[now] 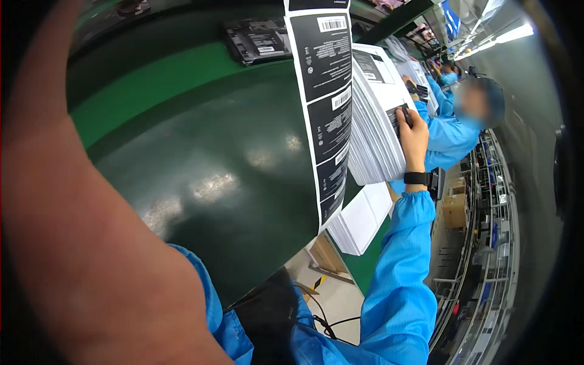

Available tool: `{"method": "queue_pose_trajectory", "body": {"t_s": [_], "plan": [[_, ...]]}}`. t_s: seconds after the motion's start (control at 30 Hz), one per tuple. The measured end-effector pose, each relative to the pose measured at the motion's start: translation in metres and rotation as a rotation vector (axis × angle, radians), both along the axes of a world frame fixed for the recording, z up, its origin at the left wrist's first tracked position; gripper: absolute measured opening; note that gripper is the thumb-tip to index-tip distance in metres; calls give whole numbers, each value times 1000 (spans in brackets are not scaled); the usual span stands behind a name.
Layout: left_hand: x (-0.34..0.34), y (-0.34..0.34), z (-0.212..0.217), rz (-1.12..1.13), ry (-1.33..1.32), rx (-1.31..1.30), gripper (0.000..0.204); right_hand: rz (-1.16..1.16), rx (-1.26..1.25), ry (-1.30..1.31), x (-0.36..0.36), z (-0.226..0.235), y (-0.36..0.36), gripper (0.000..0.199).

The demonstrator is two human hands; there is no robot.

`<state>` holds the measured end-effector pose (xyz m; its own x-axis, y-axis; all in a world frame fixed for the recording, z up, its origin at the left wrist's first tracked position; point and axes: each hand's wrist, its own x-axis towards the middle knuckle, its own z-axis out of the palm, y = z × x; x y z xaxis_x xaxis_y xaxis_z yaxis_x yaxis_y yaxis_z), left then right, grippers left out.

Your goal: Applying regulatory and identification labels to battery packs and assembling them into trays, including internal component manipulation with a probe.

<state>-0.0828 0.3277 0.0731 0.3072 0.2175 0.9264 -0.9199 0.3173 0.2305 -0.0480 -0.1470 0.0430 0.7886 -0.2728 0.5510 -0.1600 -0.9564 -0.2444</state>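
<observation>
Dark green conveyor belt (pixel 201 158) fills most of the view, w/ a black flat device (pixel 258 39) lying on it at the far edge. A long label strip (pixel 328 115), black labels w/ white barcode patches, hangs across the middle; top end runs out of frame, so can't tell what holds it. Left forearm fills the left side; left hand out of view, grip can't be told. Tall stack of white sheets (pixel 377 134) sits at the belt's right edge, a lower stack (pixel 362 219) just beside. Right hand (pixel 413 131) rests on the tall stack, fingers pinched on a small black label (pixel 403 115). Judging by the strip, many labels remain unpeeled; work looks mid-run.
</observation>
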Motion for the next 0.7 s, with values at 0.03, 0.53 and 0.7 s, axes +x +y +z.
{"method": "queue_pose_trajectory", "body": {"t_s": [0.03, 0.53, 0.7], "plan": [[1, 0, 0, 1, -4, -4, 45, -2, 24, 15, -1, 1, 0, 30], [4, 3, 5, 87, -20, -70, 45, -20, 49, 45, -1, 0, -1, 29], [-2, 10, 14, 101, -51, -38, 45, 1, 73, 30, 3, 0, -2, 28]]}}
